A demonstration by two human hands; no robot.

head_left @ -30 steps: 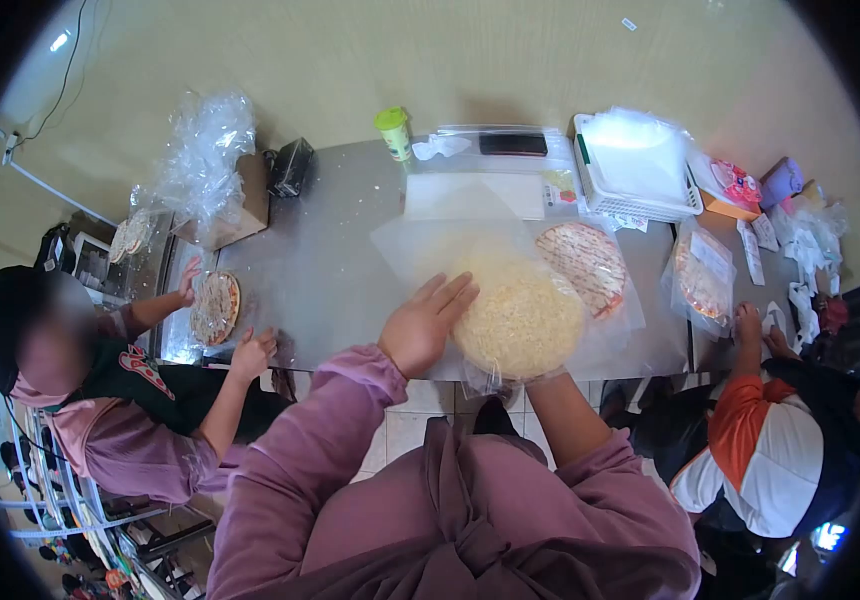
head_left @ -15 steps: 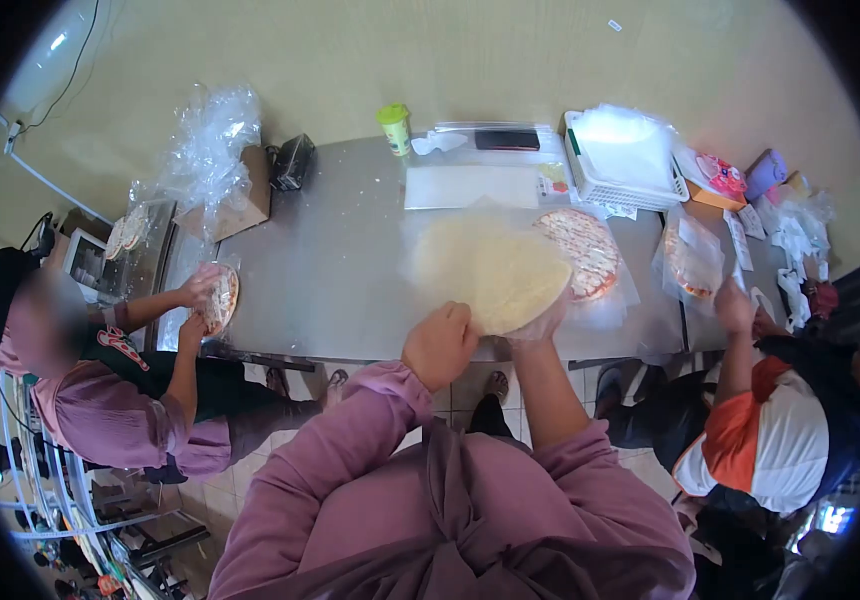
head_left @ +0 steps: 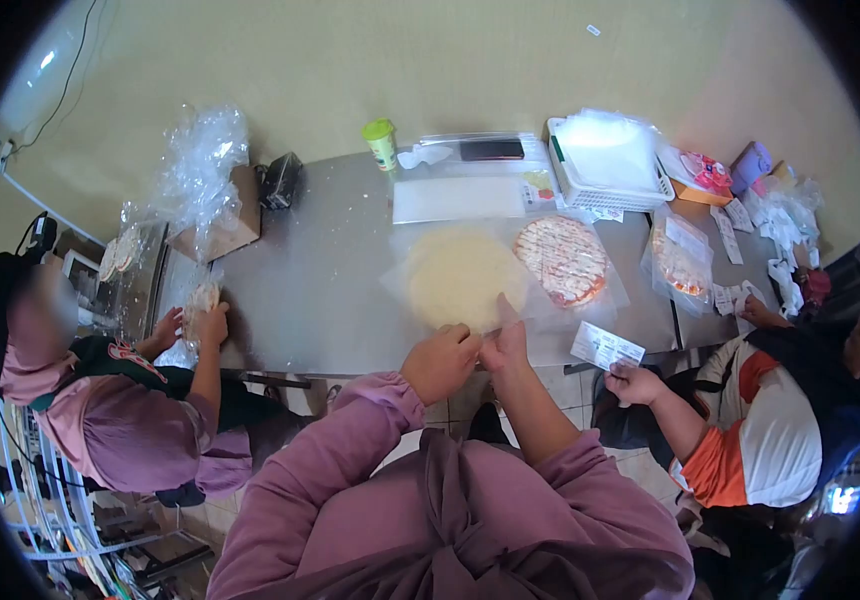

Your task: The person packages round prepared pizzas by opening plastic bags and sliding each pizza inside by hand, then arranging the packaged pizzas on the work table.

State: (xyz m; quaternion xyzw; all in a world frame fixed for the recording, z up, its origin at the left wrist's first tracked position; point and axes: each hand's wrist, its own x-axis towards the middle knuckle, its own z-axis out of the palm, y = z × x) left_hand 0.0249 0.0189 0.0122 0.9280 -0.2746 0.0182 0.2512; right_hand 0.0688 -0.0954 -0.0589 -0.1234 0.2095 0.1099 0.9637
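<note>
Left hand [head_left: 442, 361] curled closed on the near end of the clear bag [head_left: 399, 281]; right hand [head_left: 505, 346] gripping just beside it, thumb up along the plastic. Pale round base [head_left: 465, 275] is inside, over the surface [head_left: 310, 255], left of the topped pizza [head_left: 562, 261]. Gripping loose plastic probably gathers the end without squashing the base. Can't tell if its underside touches down.
</note>
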